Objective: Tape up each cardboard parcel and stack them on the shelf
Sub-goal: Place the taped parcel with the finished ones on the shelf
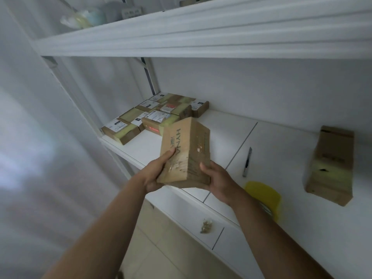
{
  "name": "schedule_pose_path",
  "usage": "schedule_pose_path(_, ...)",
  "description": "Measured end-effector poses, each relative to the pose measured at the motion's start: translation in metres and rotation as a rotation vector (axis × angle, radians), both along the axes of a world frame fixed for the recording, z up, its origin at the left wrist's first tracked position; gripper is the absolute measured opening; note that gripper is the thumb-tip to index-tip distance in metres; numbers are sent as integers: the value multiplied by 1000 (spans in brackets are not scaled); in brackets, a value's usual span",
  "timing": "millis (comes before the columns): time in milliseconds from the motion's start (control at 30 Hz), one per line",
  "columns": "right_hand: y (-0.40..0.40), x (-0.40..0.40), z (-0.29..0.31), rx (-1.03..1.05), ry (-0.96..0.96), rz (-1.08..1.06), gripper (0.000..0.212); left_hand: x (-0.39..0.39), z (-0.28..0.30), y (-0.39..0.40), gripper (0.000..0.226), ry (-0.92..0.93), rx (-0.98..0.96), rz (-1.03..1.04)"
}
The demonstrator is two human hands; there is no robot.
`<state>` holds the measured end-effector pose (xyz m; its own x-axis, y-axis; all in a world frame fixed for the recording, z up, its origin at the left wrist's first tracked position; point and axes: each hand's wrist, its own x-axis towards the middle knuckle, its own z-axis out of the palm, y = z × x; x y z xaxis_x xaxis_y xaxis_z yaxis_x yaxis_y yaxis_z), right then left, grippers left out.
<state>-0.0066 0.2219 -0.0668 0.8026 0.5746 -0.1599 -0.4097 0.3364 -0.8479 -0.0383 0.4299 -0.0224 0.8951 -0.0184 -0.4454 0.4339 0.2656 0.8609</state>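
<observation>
While tilted above the shelf (271,150), parcel (186,152) between both hands — left hand (156,174), right hand (216,178)

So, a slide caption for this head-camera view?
Both hands, left and right, carry a brown cardboard parcel toward the white shelf.

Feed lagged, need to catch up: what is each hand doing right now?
Left hand: closed on the cardboard parcel, gripping its left side.
Right hand: closed on the same parcel, gripping its right side.
</observation>
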Motion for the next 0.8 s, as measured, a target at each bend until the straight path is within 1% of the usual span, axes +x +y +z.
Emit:
schedule_pose_path(67,11,1,4,80,26,-5,37,1,-2,12,54,-52,-156,-51)
schedule_pose_path(167,31,8,6,143,27,-48,47,8,-9,32,62,-129,-345,-123)
schedule_pose_path(233,49,16,4,157,9,-88,53,18,-14,49,64,-151,-408,-154)
schedule_pose_path(300,72,26,3,120,-13,-130,55,30,-19,69,61,-139,-379,-146)
schedule_pose_path(333,87,33,2,57,-38,-162,53,38,-23,82,59,-134,-341,-146)
schedule_pose_path(400,122,47,2,-160,-120,-248,52,54,-29,112,53,-127,-249,-138)
schedule_pose_path(467,160,60,6,-383,-197,-336,70,72,-34,145,55,-131,-177,-117)
schedule_pose_path(500,180,65,7,-451,-209,-361,75,80,-34,163,57,-140,-146,-115)
schedule_pose_path(533,200,67,9,-460,-227,-355,75,89,-35,180,59,-158,-122,-118)
schedule_pose_path(567,219,68,11,-432,-264,-337,70,97,-34,196,61,-181,-114,-124)
schedule_pose_path(633,254,70,14,-415,-292,-265,53,111,-34,225,60,-225,-128,-154)
schedule_pose_path(667,265,73,12,-431,-297,-253,52,117,-33,236,57,-241,-140,-170)
schedule_pose_path(733,283,77,11,-469,-275,-257,59,127,-31,252,53,-268,-168,-205)
schedule_pose_path(767,288,82,8,-474,-259,-270,59,132,-29,257,52,-280,-176,-218)
schedule_pose_path(800,292,85,9,-462,-235,-290,55,136,-27,261,51,-300,-185,-235)
